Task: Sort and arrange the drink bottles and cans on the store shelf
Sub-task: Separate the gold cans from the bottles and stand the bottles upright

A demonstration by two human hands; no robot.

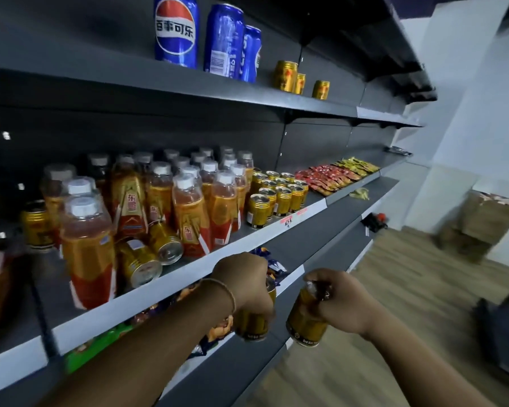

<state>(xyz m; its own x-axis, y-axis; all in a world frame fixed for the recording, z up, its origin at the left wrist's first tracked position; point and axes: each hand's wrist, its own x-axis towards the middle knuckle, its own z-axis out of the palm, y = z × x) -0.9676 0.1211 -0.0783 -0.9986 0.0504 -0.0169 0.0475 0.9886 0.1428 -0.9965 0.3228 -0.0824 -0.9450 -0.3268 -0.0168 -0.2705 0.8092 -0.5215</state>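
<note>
Gripping from above, your left hand (247,289) curls round the top of the left can (254,324), and your right hand (340,301) pinches the right can (306,318) by its rim. Both cans hang below your fingers, just off the shelf (165,284) edge. They are likely full, so hefty, and their stiff metal walls look slick; a hold lower on the body would be safer. Each is small and gold, with a dark band at the base.
</note>
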